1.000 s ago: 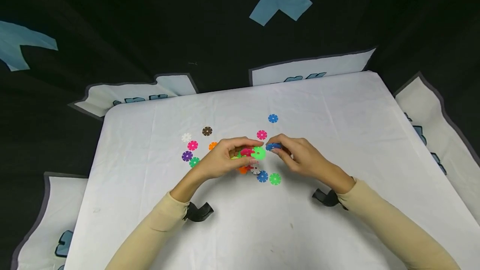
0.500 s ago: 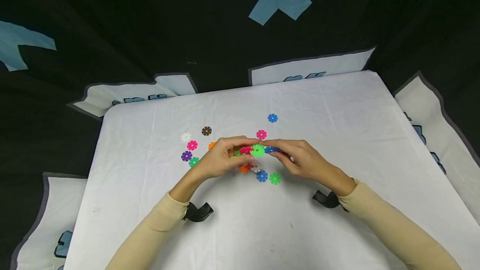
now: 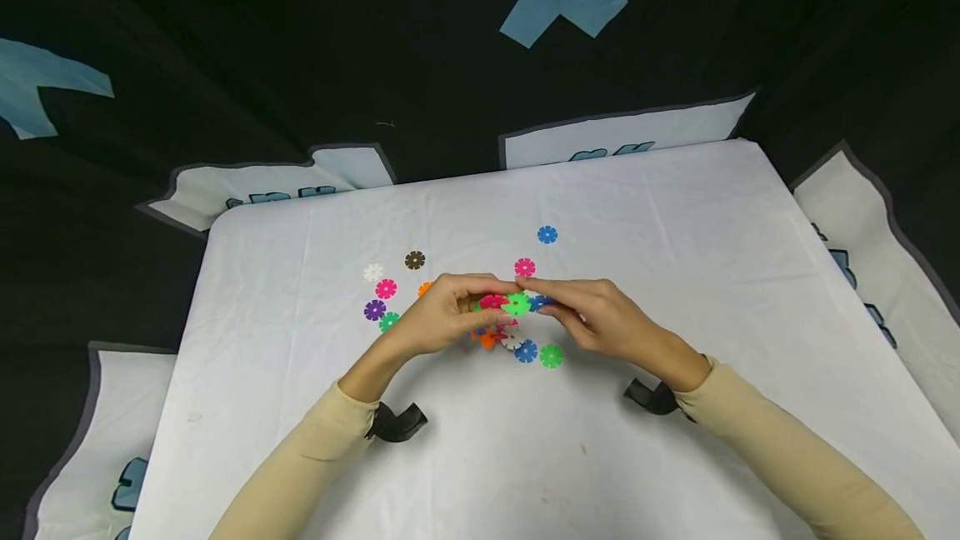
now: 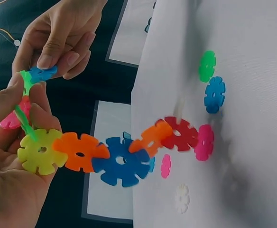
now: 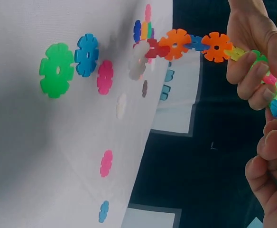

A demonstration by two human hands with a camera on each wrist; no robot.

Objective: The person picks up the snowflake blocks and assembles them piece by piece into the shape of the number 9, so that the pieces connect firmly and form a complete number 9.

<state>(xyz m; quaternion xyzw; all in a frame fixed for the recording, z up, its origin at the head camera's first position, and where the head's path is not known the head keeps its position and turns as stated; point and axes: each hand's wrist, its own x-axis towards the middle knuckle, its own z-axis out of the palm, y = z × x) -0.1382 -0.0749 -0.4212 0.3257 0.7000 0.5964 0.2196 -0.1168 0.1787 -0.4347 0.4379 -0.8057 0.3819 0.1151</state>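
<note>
My left hand (image 3: 442,319) grips a chain of notched plastic snowflake discs (image 4: 77,153), joined edge to edge. In the left wrist view the chain hangs out past the palm in yellow, orange, blue and red. A green disc (image 3: 516,304) sits at the end toward my right hand (image 3: 611,319). Between thumb and fingers, the right hand pinches a blue snowflake disc (image 4: 43,73), which meets that green disc's edge. Fingers partly hide the joint, so how deeply the slots engage cannot be seen. Both hands' fingertips nearly meet above the discs.
Loose discs lie on the white-covered table (image 3: 675,232): a brown one (image 3: 415,260), a purple one (image 3: 375,310) and several others left. A blue disc (image 3: 547,234) lies farther back; another green disc (image 3: 551,356) lies in front of the hands. Dark cloth hangs beyond the table.
The right hand has moved slightly left, bringing its blue disc from a gap beside the green disc into contact with it. The left hand has stayed nearly still.
</note>
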